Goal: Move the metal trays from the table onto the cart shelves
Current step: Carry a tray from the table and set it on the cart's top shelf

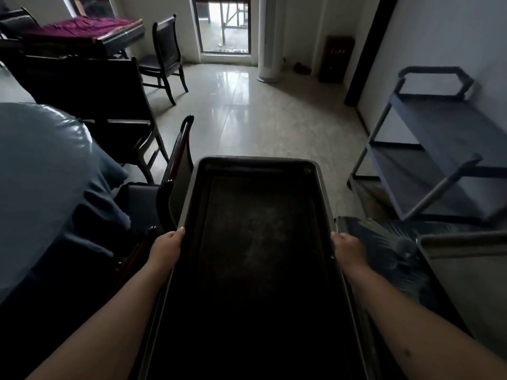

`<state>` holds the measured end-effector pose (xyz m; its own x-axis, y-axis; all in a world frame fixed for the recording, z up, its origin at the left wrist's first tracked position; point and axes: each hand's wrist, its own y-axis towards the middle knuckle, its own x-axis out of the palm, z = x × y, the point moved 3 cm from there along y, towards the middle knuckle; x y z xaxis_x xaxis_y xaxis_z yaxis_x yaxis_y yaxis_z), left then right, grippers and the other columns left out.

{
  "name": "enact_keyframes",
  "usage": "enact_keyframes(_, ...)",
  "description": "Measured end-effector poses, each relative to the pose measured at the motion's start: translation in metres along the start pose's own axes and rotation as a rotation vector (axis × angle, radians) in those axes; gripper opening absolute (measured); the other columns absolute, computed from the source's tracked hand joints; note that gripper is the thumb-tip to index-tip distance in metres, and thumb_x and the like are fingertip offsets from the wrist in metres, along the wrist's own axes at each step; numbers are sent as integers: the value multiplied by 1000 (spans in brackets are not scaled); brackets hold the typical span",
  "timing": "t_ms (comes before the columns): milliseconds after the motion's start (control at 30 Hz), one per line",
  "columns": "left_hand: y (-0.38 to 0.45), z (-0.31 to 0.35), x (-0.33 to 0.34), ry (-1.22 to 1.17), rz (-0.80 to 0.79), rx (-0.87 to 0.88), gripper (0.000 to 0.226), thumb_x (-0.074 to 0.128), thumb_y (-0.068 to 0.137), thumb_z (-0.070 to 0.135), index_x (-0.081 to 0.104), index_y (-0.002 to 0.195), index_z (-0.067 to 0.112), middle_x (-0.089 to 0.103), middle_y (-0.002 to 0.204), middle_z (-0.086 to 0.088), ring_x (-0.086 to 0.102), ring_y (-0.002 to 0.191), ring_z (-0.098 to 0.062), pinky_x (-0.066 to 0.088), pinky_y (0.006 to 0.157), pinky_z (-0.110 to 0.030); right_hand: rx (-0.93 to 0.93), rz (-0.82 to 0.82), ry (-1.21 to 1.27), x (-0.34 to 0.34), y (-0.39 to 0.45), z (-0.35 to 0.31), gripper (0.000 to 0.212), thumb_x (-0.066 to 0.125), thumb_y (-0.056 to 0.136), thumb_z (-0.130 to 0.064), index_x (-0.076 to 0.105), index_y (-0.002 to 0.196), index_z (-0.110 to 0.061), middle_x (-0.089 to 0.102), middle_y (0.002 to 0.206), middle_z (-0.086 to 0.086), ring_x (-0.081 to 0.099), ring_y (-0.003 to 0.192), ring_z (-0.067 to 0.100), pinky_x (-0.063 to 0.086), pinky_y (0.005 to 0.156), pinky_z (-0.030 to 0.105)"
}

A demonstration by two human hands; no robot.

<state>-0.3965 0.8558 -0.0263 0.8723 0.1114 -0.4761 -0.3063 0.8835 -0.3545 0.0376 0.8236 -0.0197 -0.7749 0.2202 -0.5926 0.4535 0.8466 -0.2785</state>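
Observation:
A long dark metal tray is held level in front of me, its far end pointing into the room. My left hand grips its left rim and my right hand grips its right rim. The grey cart with three bare shelves stands at the right against the wall, some way beyond the tray. Another metal tray lies at the lower right on a dark table.
A round table under a blue cloth fills the left side. Dark wooden chairs stand around it, one close to the tray's left edge. Glossy tiled floor stretches ahead to a glass door and a white column.

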Motion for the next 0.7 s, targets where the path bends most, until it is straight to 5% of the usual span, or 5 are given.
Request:
enact_keyframes(100, 58, 32, 21, -10, -39, 2, 44, 48, 101, 40, 70, 77, 11, 69, 77, -10, 65, 74, -25, 46, 62, -33, 11, -18, 20, 8, 57, -26, 37, 44, 97, -29, 61, 73, -7, 60, 75, 13, 59, 79, 32, 36, 66, 34)
enact_keyframes(267, 178, 99, 62, -17, -72, 72, 46, 47, 102, 37, 68, 73, 9, 63, 72, -8, 61, 75, -26, 44, 64, -34, 27, 50, 36, 27, 169, -71, 40, 44, 97, -33, 68, 110, -4, 66, 108, 18, 59, 105, 34, 39, 79, 31)
enact_keyframes(433, 296, 187, 92, 20, -138, 130, 45, 49, 102, 37, 73, 108, 0, 71, 99, -17, 65, 96, -32, 50, 83, -38, 129, 142, 101, 34, 266, -105, 35, 46, 92, -40, 61, 69, -19, 62, 74, 7, 59, 79, 29, 45, 73, 37)
enact_keyframes(533, 347, 226, 117, 93, -172, 141, 47, 47, 103, 37, 71, 114, -2, 70, 104, -19, 65, 92, -29, 49, 75, -33, 175, 181, 86, 30, 305, -123, 43, 45, 92, -39, 58, 61, -12, 59, 63, 8, 55, 65, 28, 43, 62, 36)
enact_keyframes(700, 415, 275, 163, 129, -249, 141, 46, 47, 103, 38, 71, 118, 2, 71, 112, -22, 66, 105, -35, 51, 96, -45, 224, 146, 30, 26, 373, -145, 31, 41, 98, -29, 62, 78, -16, 65, 96, 20, 57, 86, 27, 41, 76, 32)
